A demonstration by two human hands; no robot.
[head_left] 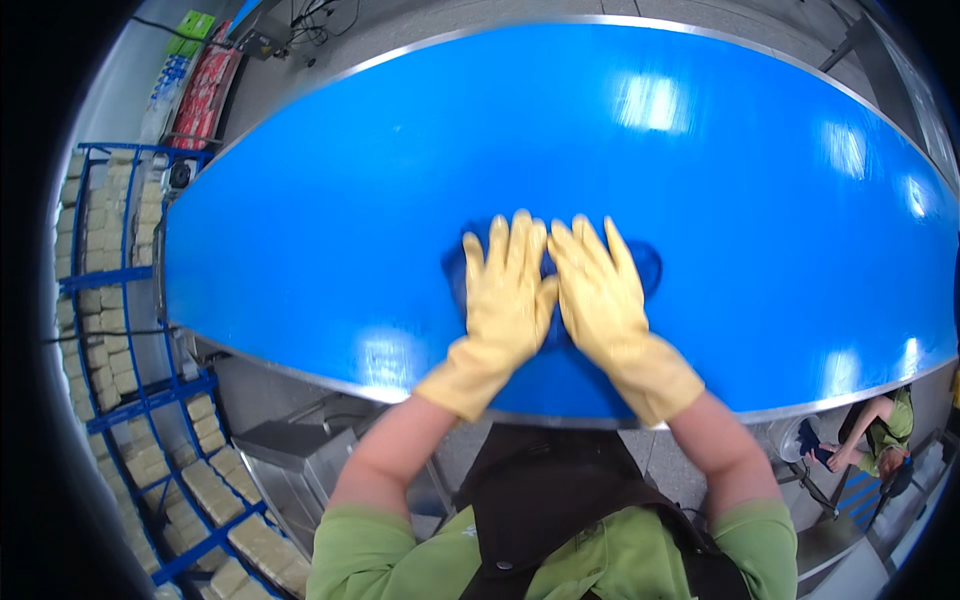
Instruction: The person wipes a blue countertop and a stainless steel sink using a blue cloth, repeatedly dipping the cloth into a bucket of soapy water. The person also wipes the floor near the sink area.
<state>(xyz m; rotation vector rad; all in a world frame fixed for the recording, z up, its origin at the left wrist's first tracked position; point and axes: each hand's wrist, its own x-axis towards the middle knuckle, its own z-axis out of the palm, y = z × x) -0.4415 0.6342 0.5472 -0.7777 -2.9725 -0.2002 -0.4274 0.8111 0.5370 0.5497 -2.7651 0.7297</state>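
Both my hands wear long yellow rubber gloves, side by side over a dark blue cloth (649, 268). My left hand (510, 281) lies flat on the cloth's left part, fingers stretched out and thumb towards the other glove. Flat on the right part rests my right hand (600, 289), its fingers extended away from me. The gloves hide much of the cloth, which shows at both sides and between them. Beneath it is a smooth, glossy blue work surface (322, 195) with wet-looking streaks and a metal rim.
Blue-framed shelving (105, 283) on the left holds many pale wrapped blocks. Red packages (201, 105) and green boxes (191, 31) stand at the upper left. At lower right, a person (881, 435) handles dark cloth over a round container (787, 442). A steel cabinet (292, 450) stands lower left.
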